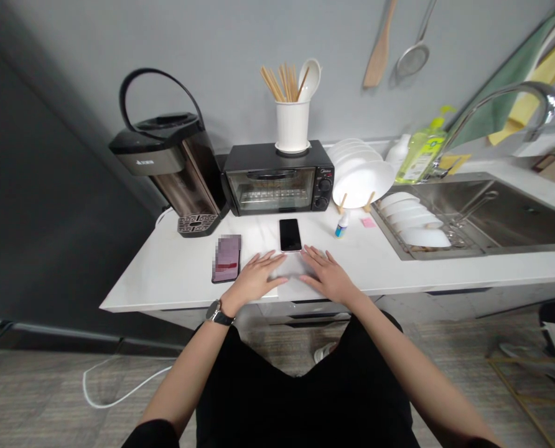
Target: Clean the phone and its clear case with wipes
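My left hand lies flat on the white counter, fingers spread and nothing held. Flat beside it, my right hand rests with its fingers apart, also holding nothing. A phone with a dark screen lies just beyond the fingertips, between the two hands; whether a finger touches it I cannot tell. To the left of my left hand lies a second phone, its screen lit and partly blurred out. A small white and blue bottle stands beyond my right hand, near a pink sticky note.
A black toaster oven carries a white holder with chopsticks and a spoon. Left of it stands a water dispenser. White plates stand in a rack beside the steel sink, which holds bowls under a curved faucet.
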Tool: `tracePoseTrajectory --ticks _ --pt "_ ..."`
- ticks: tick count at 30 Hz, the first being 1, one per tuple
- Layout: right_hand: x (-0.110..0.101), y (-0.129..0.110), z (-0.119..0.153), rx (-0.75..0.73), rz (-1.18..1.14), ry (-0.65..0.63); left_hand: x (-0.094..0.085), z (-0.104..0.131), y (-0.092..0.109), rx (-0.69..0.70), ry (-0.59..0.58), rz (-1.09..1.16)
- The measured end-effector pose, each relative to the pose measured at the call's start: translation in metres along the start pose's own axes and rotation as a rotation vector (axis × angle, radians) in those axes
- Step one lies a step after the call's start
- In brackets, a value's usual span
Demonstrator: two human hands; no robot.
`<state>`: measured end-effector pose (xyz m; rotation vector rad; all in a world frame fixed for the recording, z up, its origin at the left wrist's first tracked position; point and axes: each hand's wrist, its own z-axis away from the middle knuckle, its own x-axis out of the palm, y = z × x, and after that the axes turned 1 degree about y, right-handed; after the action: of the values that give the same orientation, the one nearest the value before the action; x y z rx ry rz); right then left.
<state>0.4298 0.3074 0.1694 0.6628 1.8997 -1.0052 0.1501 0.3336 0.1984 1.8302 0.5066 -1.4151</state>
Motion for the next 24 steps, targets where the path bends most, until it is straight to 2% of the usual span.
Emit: tracePoseTrajectory --ticks 6,10,15,17,20,24 --pt "0.005 0.003 -0.019 -0.008 -0.01 -0.066 0.002 -0.008 -0.002 -0.029 0.001 -0.023" --pt "0.005 0.006 -0.006 -0.023 -0.001 -0.05 0.0 -0.002 -0.004 0.011 -0.02 -0.001" --pt "0.003 0.006 0.003 -0.031 0.072 -0.094 -0.008 0.007 -0.013 0.003 -0.149 0.016" --pt "0.002 0.003 -0.004 -0.018 0.087 -0.089 -0.013 0.007 -0.016 0.0 -0.188 0.006" --pt "0.003 0.0 -0.022 -0.014 0.093 -0.083 -0.015 0.002 -0.012 0.011 -0.175 -0.011" --pt "0.004 0.001 -0.04 -0.044 0.098 -0.106 -0.006 -0.002 0.0 0.012 -0.148 -0.021"
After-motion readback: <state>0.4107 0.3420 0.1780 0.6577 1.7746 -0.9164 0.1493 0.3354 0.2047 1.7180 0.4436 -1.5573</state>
